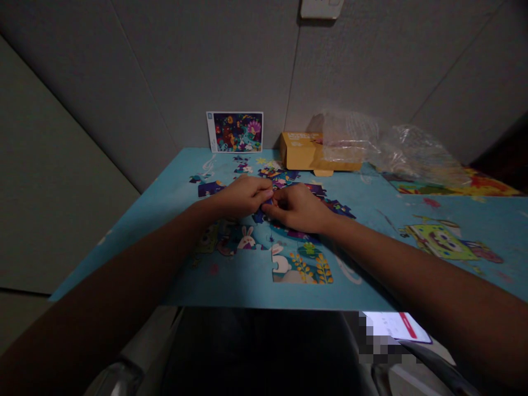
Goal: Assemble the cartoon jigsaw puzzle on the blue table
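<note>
My left hand [244, 196] and my right hand [303, 209] meet over the middle of the table, fingertips almost touching. Both are closed in a pinch on a small dark blue puzzle piece [270, 202], mostly hidden by the fingers. Beneath and around them lie jigsaw pieces, some joined. A joined section with a frog and yellow plants [309, 267] is nearest me, and a piece with a white rabbit [246, 240] lies to its left. Loose dark pieces [208, 189] lie beyond my left wrist, and more pieces [280, 176] spread behind my hands.
A picture card [237, 132] leans on the wall at the back. Right of it lies a yellow box [303, 157] with crumpled clear plastic [421, 151] over and beside it. The blue table [231, 291] has printed cartoon figures; a lit screen [396, 325] shows below its front edge.
</note>
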Demonstrator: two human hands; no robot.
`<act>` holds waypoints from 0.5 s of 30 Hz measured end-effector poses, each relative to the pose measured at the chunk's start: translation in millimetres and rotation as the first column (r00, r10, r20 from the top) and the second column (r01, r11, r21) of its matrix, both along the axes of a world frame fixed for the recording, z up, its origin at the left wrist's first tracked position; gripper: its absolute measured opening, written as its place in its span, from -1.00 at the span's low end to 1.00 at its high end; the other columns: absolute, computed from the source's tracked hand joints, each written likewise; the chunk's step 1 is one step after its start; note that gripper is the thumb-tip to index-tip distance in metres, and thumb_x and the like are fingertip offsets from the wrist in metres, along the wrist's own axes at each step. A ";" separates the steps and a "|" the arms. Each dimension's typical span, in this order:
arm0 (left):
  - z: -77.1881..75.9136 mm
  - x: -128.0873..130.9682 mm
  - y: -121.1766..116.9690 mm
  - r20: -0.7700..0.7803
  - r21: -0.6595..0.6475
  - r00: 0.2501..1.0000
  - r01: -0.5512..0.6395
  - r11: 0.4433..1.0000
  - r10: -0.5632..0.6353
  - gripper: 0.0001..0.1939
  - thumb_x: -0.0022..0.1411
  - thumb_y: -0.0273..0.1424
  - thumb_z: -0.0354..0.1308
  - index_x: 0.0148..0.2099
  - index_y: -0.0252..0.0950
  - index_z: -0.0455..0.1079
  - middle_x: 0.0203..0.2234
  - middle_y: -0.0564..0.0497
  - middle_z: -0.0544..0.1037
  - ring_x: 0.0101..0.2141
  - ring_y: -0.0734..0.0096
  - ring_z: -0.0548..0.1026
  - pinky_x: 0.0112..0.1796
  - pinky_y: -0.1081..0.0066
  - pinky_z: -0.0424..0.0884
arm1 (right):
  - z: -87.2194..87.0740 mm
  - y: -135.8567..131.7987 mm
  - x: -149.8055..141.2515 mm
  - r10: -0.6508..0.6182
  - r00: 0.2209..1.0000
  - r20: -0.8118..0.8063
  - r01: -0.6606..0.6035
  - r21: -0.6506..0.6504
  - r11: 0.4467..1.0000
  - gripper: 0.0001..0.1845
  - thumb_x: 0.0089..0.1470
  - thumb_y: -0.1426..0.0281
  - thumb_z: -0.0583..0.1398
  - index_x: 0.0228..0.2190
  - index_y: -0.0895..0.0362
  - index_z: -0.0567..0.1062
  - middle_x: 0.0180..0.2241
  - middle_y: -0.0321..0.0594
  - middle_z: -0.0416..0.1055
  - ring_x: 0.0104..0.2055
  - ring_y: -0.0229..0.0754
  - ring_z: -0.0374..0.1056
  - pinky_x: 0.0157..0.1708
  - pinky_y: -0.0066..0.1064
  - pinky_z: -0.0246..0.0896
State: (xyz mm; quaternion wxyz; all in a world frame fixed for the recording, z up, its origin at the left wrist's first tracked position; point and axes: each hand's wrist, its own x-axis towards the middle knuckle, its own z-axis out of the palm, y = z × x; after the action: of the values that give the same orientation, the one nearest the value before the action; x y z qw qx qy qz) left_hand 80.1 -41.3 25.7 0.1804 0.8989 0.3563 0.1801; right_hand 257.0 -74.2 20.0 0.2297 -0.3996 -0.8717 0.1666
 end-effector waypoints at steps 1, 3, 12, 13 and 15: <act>0.1 -0.1 -0.3 -0.004 0.006 1.000 0.002 1.000 -0.002 -0.76 0.25 -0.43 -0.06 -0.36 -0.33 0.42 -0.44 -0.01 0.52 -0.38 0.37 0.43 -0.33 0.42 0.28 | -0.1 -0.2 -0.1 0.002 1.000 -0.001 -0.002 0.001 1.000 -0.69 0.10 0.36 0.15 -0.63 0.15 0.28 -0.68 -0.39 0.14 -0.55 -0.35 0.02 -0.47 -0.39 -0.19; 0.1 -0.6 -0.7 -0.012 0.013 1.000 0.010 1.000 -0.010 -0.77 0.24 -0.44 -0.05 -0.36 -0.32 0.41 -0.44 -0.01 0.53 -0.39 0.38 0.43 -0.34 0.42 0.27 | -0.2 -0.8 -0.3 0.006 1.000 -0.005 -0.006 0.000 1.000 -0.68 0.10 0.35 0.15 -0.64 0.14 0.28 -0.68 -0.39 0.14 -0.56 -0.35 0.02 -0.47 -0.39 -0.19; -0.8 -0.4 -0.9 0.037 -0.011 0.999 0.013 1.000 -0.013 -0.76 0.26 -0.44 -0.04 -0.37 -0.32 0.42 -0.45 -0.02 0.53 -0.40 0.39 0.43 -0.33 0.41 0.27 | -0.4 -0.5 0.5 -0.003 1.000 -0.013 0.003 -0.013 1.000 -0.68 0.10 0.34 0.15 -0.64 0.14 0.27 -0.69 -0.38 0.12 -0.55 -0.33 0.01 -0.47 -0.39 -0.19; -0.9 -0.3 -0.9 0.052 -0.016 0.999 0.010 1.000 -0.009 -0.77 0.26 -0.44 -0.03 -0.39 -0.32 0.41 -0.47 -0.02 0.52 -0.41 0.40 0.42 -0.34 0.42 0.27 | -0.1 -0.3 0.5 -0.005 1.000 -0.016 0.005 -0.014 1.000 -0.68 0.10 0.34 0.15 -0.63 0.14 0.27 -0.69 -0.39 0.11 -0.55 -0.34 0.01 -0.47 -0.39 -0.19; -1.0 0.0 -0.6 0.100 -0.035 0.995 0.005 0.999 -0.001 -0.77 0.25 -0.43 -0.01 -0.43 -0.32 0.38 -0.51 0.00 0.48 -0.43 0.42 0.41 -0.36 0.43 0.27 | 0.7 -0.2 0.4 -0.007 1.000 -0.029 0.007 -0.011 1.000 -0.68 0.10 0.34 0.15 -0.64 0.14 0.25 -0.69 -0.40 0.11 -0.56 -0.34 0.01 -0.47 -0.40 -0.19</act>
State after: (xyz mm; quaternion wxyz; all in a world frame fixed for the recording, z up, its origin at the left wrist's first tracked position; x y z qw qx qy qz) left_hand 80.1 -41.9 24.7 0.2140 0.8860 0.3486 0.2184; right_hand 257.4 -74.4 20.7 0.2406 -0.4015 -0.8659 0.1764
